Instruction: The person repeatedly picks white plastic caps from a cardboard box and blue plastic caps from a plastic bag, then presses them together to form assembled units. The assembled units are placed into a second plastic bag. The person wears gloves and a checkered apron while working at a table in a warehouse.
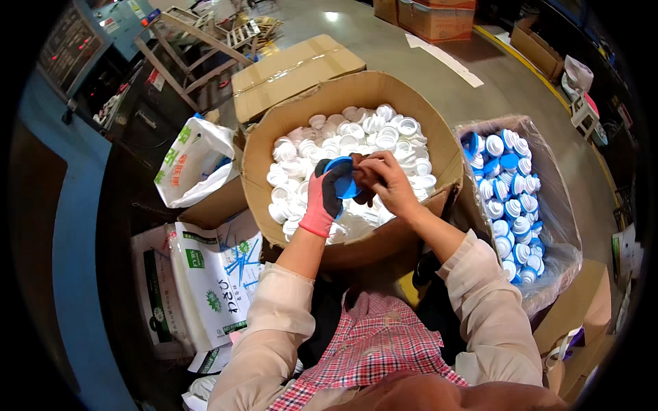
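My left hand, in a pink glove with a black palm, is closed around a round blue plastic cap and holds it tilted above a large cardboard box. My right hand meets it from the right, its fingers bent in at the cap's edge. Something dark brown covers or sits at those fingertips; I cannot tell what it is. Below both hands, many white ribbed plastic caps fill the box.
On the right stands a plastic-lined box of blue-and-white stacked caps. To the left are a white bag and printed sacks with thin blue sticks on top. Behind are a closed carton and a wooden stepladder.
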`<action>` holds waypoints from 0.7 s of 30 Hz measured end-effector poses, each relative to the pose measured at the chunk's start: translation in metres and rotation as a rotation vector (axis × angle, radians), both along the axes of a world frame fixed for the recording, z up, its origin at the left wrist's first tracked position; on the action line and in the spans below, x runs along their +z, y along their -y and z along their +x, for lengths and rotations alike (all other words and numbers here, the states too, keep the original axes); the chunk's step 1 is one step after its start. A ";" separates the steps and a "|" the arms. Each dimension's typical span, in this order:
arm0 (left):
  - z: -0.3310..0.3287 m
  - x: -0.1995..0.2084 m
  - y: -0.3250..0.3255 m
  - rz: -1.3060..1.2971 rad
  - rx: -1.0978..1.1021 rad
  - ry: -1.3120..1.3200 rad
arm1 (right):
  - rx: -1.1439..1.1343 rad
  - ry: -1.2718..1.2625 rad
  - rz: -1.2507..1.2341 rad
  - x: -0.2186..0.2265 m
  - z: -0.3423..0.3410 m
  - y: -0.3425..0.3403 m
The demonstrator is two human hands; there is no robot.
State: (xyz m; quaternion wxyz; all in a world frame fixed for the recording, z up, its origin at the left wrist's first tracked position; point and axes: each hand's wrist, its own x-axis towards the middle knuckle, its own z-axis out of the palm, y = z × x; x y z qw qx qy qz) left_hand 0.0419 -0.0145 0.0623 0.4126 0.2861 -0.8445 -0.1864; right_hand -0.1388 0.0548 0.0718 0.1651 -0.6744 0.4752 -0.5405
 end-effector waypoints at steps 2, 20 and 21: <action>-0.017 0.001 -0.007 0.291 -0.060 -0.227 | -0.078 -0.078 0.000 -0.007 0.005 -0.002; -0.030 -0.045 -0.020 1.474 -0.847 -1.076 | -0.178 -0.162 -0.085 0.002 0.034 -0.005; -0.026 -0.040 -0.022 1.294 -0.496 -0.865 | -0.236 -0.187 -0.074 0.005 0.033 -0.004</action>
